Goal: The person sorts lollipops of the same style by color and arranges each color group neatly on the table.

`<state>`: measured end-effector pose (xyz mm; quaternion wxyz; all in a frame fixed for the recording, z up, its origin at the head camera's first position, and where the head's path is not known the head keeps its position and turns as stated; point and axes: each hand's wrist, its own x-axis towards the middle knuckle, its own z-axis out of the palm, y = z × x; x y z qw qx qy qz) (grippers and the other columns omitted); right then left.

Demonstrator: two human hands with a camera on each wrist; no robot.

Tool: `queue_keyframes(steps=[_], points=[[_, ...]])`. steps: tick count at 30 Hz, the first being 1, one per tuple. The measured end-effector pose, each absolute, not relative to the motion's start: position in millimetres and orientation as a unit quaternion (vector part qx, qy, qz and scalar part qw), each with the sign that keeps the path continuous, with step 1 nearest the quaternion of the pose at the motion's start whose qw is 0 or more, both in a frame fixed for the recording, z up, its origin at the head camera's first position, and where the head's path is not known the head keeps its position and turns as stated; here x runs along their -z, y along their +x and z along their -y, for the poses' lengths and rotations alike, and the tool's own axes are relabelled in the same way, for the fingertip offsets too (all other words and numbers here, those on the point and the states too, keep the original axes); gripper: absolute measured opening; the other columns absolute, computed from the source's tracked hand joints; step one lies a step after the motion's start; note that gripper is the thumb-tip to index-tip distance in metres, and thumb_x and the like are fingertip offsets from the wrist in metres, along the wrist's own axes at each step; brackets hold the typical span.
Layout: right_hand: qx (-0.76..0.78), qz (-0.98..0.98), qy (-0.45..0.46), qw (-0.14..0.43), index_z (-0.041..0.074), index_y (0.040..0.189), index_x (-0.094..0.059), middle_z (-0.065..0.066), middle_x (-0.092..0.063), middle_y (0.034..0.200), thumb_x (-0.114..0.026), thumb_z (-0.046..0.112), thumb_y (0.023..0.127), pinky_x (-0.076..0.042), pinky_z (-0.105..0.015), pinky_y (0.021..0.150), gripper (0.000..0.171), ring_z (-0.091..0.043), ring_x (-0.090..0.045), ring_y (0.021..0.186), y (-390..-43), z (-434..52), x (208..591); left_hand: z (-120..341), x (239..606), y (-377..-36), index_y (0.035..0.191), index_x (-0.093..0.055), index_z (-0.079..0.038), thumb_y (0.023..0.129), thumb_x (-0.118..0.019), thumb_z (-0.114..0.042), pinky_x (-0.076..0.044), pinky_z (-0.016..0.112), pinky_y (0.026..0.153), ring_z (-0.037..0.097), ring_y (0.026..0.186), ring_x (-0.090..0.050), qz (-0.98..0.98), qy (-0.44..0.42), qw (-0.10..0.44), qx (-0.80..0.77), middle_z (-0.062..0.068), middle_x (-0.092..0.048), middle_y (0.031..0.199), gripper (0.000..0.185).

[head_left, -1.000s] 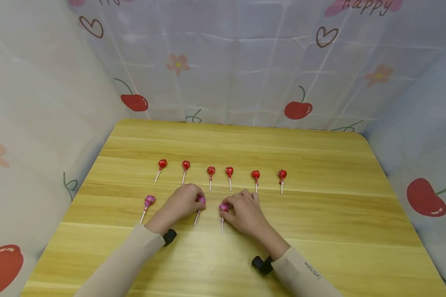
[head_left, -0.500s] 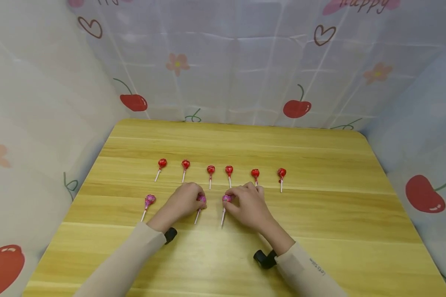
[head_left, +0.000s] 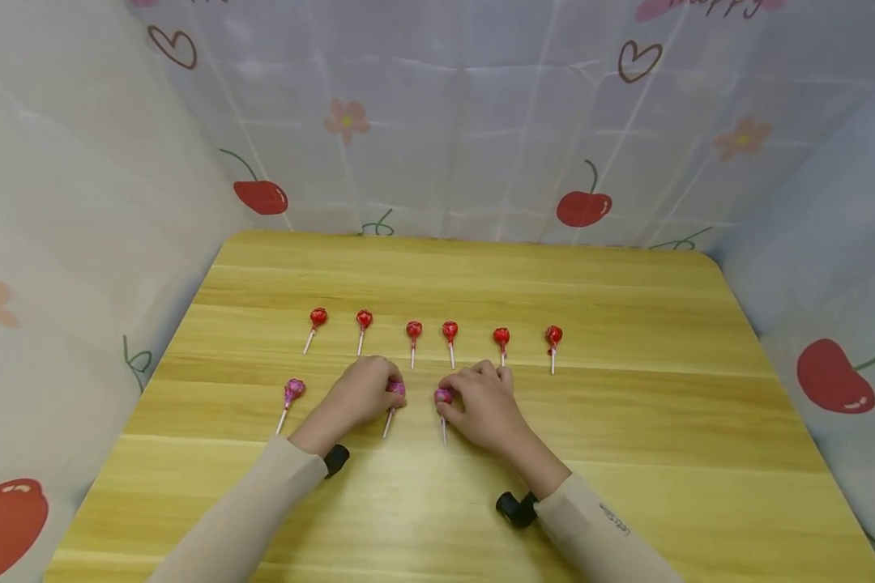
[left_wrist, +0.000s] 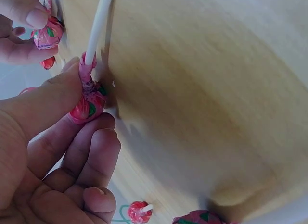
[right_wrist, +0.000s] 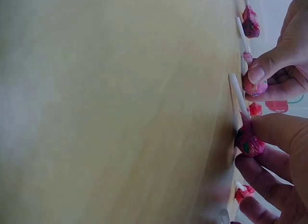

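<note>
While both hands sit mid-table [head_left: 627,421] in the head view, the left hand [head_left: 360,393] pinches one pink lollipop [head_left: 396,389] and the right hand [head_left: 481,401] pinches another [head_left: 443,396], below six red ones. Left wrist: thumb and fingers [left_wrist: 96,152] squeeze the wrapped head. Right wrist: same pinch; best to keep sticks parallel. No containers anywhere.

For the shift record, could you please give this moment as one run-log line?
left hand: pinches pink lollipop | right hand: pinches second pink lollipop | third pink lollipop: untouched | red lollipop row: beyond
</note>
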<state>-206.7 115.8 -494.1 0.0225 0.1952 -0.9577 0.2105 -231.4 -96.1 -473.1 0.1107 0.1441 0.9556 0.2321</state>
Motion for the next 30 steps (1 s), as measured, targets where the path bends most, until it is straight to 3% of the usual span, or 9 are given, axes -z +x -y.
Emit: queue_keyframes(steps=[6, 10, 16, 21, 30], points=[[-0.205, 0.958, 0.198, 0.019, 0.025, 0.105, -0.073, 0.009, -0.071, 0.113, -0.072, 0.04, 0.09, -0.027, -0.045, 0.092, 0.021, -0.018, -0.05, 0.104, -207, -114, 495, 96, 471, -229, 0.075, -0.069, -0.013, 0.082, -0.082, -0.021, -0.046, 0.029, 0.067, 0.013, 0.069, -0.054, -0.955, 0.144, 0.111, -0.234, -0.003, -0.064, 0.077, 0.017], [-0.222, 0.955, 0.195, 0.015, 0.022, 0.116, -0.072, 0.006, -0.07, 0.117, -0.07, 0.044, 0.091, -0.028, -0.044, 0.092, 0.033, -0.02, -0.049, 0.107, -210, -121, 491, 96, 471, -228, 0.077, -0.069, -0.013, 0.082, -0.082, -0.022, -0.045, 0.029, 0.066, 0.014, 0.069, -0.053, -0.955, 0.14, 0.114, -0.233, -0.002, -0.063, 0.077, 0.016], [-0.246, 0.957, 0.148, 0.05, 0.02, 0.124, -0.068, 0.0, -0.067, 0.117, -0.069, 0.037, 0.093, -0.032, -0.044, 0.086, 0.036, -0.027, -0.05, 0.109, -220, -154, 483, 96, 473, -227, 0.08, -0.071, -0.012, 0.083, -0.081, -0.021, -0.045, 0.03, 0.068, 0.015, 0.071, -0.053, -0.955, 0.133, 0.116, -0.238, -0.001, -0.063, 0.08, 0.014], [-0.203, 0.97, 0.131, 0.031, 0.022, 0.128, -0.066, 0.001, -0.066, 0.114, -0.067, 0.044, 0.092, -0.03, -0.042, 0.081, 0.042, -0.027, -0.05, 0.101, -220, -176, 486, 95, 472, -227, 0.082, -0.072, -0.012, 0.083, -0.081, -0.022, -0.047, 0.031, 0.07, 0.015, 0.074, -0.054, -0.956, 0.137, 0.114, -0.233, 0.0, -0.064, 0.085, 0.013], [-0.166, 0.975, 0.146, 0.019, 0.025, 0.112, -0.073, 0.008, -0.068, 0.098, -0.071, 0.045, 0.089, -0.024, -0.039, 0.079, 0.03, -0.019, -0.045, 0.086, -216, -171, 494, 93, 470, -226, 0.082, -0.07, -0.011, 0.082, -0.082, -0.022, -0.045, 0.032, 0.07, 0.017, 0.076, -0.052, -0.957, 0.139, 0.117, -0.226, 0.002, -0.062, 0.085, 0.016]])
